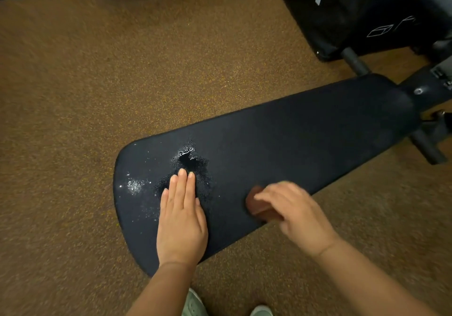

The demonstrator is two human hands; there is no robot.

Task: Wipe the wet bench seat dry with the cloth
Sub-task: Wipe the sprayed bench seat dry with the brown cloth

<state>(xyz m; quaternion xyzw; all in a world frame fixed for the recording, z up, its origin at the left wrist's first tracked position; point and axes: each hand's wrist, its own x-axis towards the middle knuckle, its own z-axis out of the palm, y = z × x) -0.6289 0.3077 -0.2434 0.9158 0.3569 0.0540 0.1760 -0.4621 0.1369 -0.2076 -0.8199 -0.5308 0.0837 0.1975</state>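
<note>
- The dark padded bench seat (281, 144) runs from 7 o'clock up to 2 o'clock over speckled brown carpet (122, 71).
- The left hand (182, 214) lies flat on it, fingers together, tips at the edge of a puddle (189, 160); fine droplets (134, 186) glisten at 9 o'clock of it.
- The right hand (291, 208), blurred, is curled over a reddish-brown cloth (254, 202) pressed to the seat at 3 o'clock of the left.
- A black pad with white markings (342, 9) stands at 1 o'clock.
- Two pale green shoes (194, 303) show at 6 o'clock.
</note>
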